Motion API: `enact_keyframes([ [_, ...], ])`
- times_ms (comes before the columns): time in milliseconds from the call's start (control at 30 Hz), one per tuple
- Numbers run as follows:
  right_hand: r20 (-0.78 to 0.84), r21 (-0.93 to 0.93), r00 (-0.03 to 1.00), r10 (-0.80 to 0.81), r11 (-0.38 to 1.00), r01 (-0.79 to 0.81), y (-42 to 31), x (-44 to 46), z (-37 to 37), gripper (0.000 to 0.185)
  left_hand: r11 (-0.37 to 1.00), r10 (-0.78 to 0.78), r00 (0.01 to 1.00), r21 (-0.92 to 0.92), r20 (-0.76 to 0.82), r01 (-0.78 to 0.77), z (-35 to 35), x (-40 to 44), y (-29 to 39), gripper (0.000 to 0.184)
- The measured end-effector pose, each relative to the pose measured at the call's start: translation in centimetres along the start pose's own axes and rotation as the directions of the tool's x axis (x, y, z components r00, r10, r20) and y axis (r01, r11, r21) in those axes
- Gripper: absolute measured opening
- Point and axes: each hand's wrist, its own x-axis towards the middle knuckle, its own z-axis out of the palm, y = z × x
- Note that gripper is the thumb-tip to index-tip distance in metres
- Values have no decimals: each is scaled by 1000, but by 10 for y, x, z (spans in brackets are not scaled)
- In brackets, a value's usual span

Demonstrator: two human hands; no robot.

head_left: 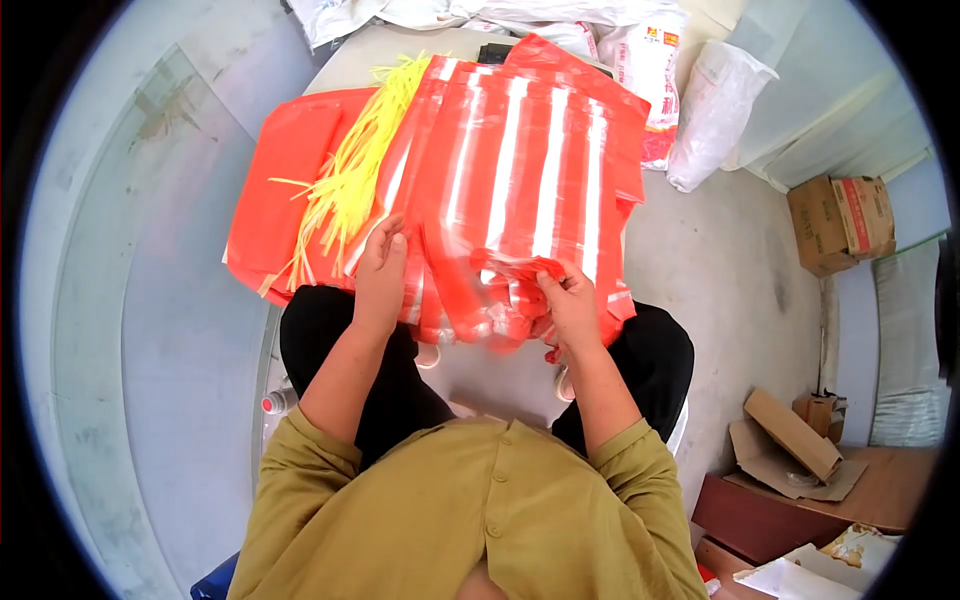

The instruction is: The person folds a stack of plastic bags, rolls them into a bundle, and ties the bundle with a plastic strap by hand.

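A stack of red plastic bags with whitish see-through stripes spreads over the surface before my knees. My right hand pinches the gathered, crumpled near edge of a red bag between thumb and fingers. On the stack's left side, my left hand is open beside the loose red plastic, fingers pointing away from me and nothing gripped in them. Just beyond it lies a bundle of thin yellow strips, fanned out across the bags. Plain folded red plastic sits farther left.
White printed sacks and a pale stuffed bag stand at the back. Cardboard boxes are on the right, with opened cardboard on a reddish-brown table. A bottle lies by my left leg.
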Motion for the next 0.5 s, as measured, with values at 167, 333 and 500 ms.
enact_keyframes([
  [167,18,113,1000,14,993,-16,-10,-6,4,16,997,-80,989,6,124,80,6,7,8,57],
  [333,48,241,999,-11,971,-1,-13,-8,5,15,994,-112,984,28,136,109,20,6,20,62],
  [500,28,277,1000,4,961,-12,-10,-5,4,14,996,-44,993,-76,112,53,24,19,11,64],
])
